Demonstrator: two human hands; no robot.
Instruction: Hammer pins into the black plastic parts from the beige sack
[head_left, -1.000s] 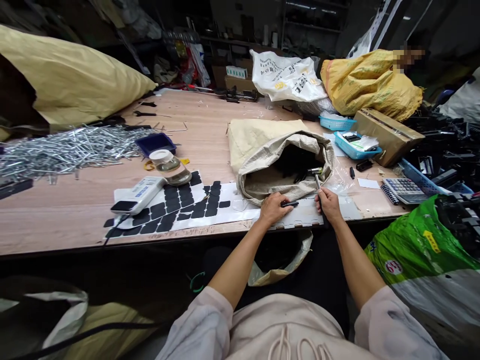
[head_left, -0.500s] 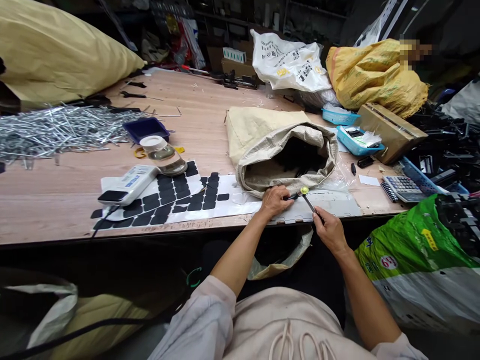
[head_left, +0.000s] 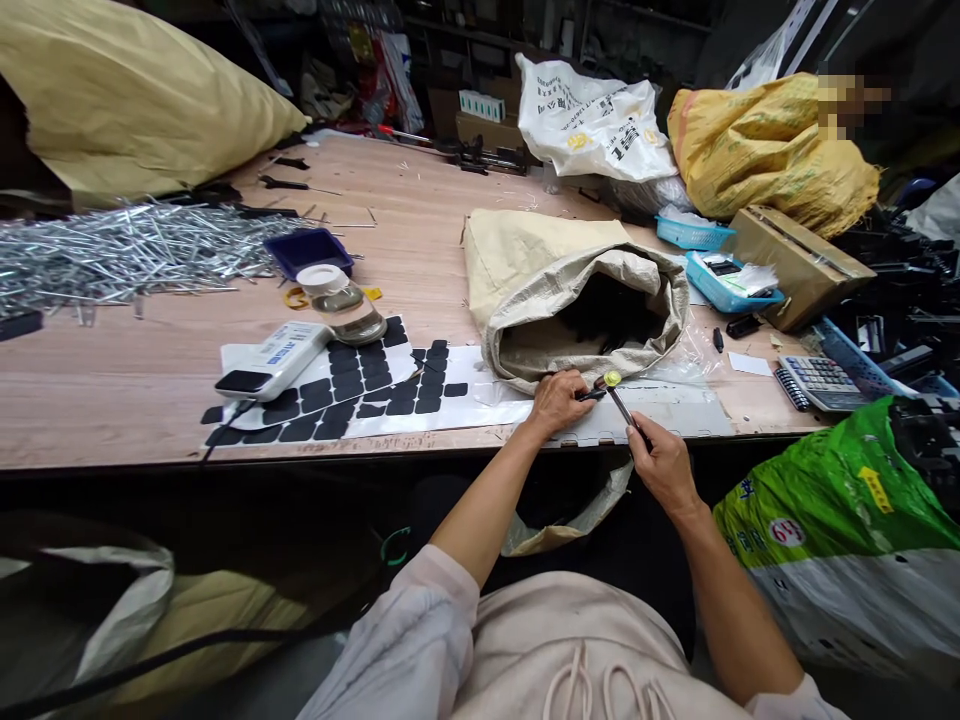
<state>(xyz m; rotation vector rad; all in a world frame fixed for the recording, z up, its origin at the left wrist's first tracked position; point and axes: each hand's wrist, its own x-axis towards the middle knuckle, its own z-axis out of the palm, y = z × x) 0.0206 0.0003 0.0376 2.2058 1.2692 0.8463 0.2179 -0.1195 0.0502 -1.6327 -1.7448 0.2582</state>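
At the table's front edge my left hand [head_left: 559, 402] is closed on a small black part [head_left: 590, 395]. My right hand [head_left: 663, 462] grips a small hammer [head_left: 621, 404] by its dark handle. The hammer's yellow-green head is beside the black part, close to my left fingertips; whether they touch is unclear. Under both lies a grey-white board [head_left: 675, 412]. Just behind my hands, a beige sack [head_left: 517, 262] lies with its mouth toward me and dark contents inside.
On the left are metal rods [head_left: 135, 255], a navy tray [head_left: 309, 252], a jar [head_left: 349, 312], a white device [head_left: 289, 352] and sheets of black pads [head_left: 352, 375]. A calculator [head_left: 819, 380] and green bag [head_left: 832, 490] stand right; another open sack hangs below the edge.
The whole view has shifted slightly, so the table's things appear farther right. The hammer head and both hands keep nearly the same positions relative to each other.
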